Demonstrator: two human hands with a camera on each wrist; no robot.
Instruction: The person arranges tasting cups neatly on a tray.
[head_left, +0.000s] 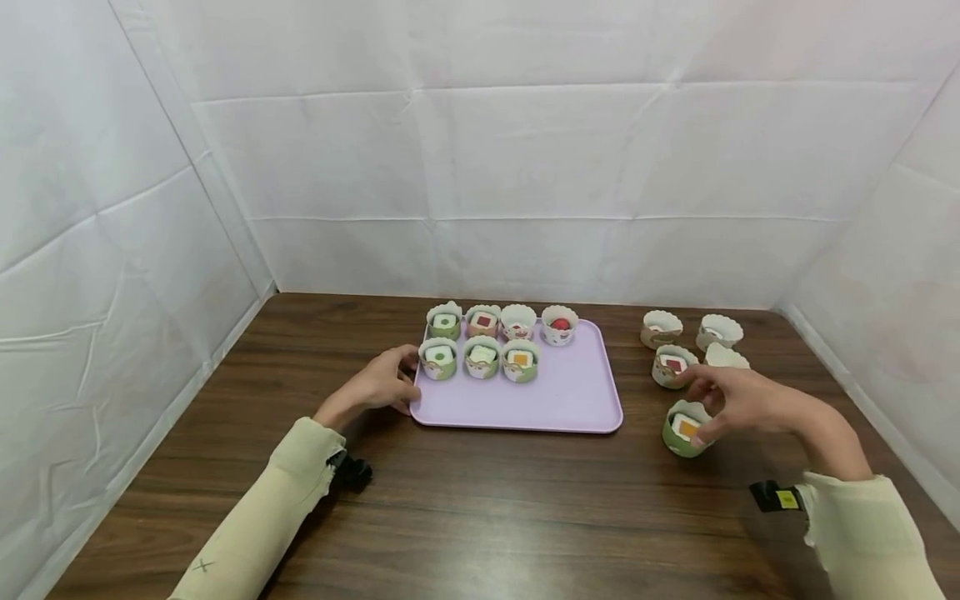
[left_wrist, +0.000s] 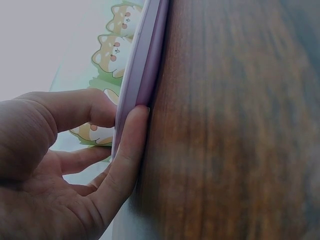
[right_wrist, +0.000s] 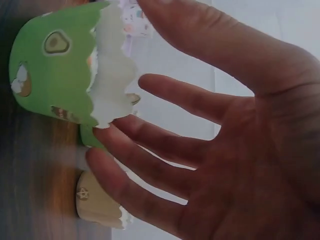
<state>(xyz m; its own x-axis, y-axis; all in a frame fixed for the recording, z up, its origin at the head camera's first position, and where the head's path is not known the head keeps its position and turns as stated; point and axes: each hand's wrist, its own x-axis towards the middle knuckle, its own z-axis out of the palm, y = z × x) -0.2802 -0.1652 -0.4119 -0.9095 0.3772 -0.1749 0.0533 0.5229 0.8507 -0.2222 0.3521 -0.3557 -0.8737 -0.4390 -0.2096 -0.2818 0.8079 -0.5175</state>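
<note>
1. Tbl [head_left: 480,533]: brown wood-grain.
2. Lilac tray [head_left: 517,412] on tbl; 7 cups [head_left: 439,372] on it, 2 rows, nearest w/ cartoon dog print.
3. L sleeve [head_left: 247,508]: dark "X"-like mark.
4. R hand [head_left: 738,400]: fingers & thumb wide apart at green cup; contact unclear.
5. L hand [head_left: 382,383]: pinching tray's L rim.
6. Green cup [right_wrist: 60,65]: on tbl, R of tray; avocado pic.
7. Yellow tag [head_left: 787,499] nr R cuff: too small to read.

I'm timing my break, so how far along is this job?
Done: seven cups stand on the tray, so it looks past halfway if all belong there. In hand: the left hand pinches the tray's edge; the right hand is spread at a green cup. Left, probably: that cup and four others beyond it on the table.
</note>
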